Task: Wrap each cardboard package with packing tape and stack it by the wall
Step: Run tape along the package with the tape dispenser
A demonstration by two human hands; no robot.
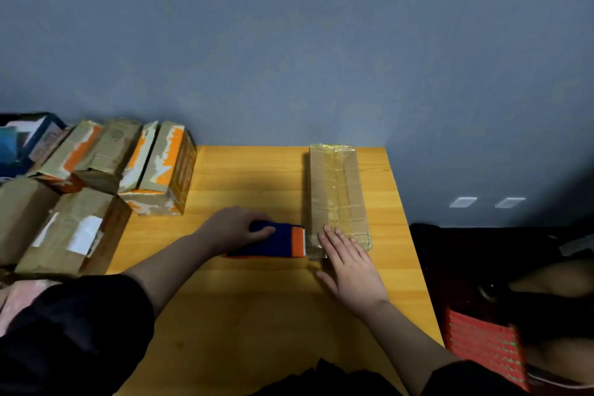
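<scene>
The left hand [236, 228] covers the back of the blue tape dispenser [276, 241], hiding its roll. The boxes [64, 228] left of the dispenser run off the frame edge, their labels too blurred to read.

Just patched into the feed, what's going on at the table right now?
A person is taping a long cardboard package that lies on the yellow table, its far end near the wall. The left hand grips a blue and orange tape dispenser at the package's near end, while the right hand presses flat on that end, fingers straight. Clear tape already runs along the package's top. More cardboard boxes are piled at the table's left.
</scene>
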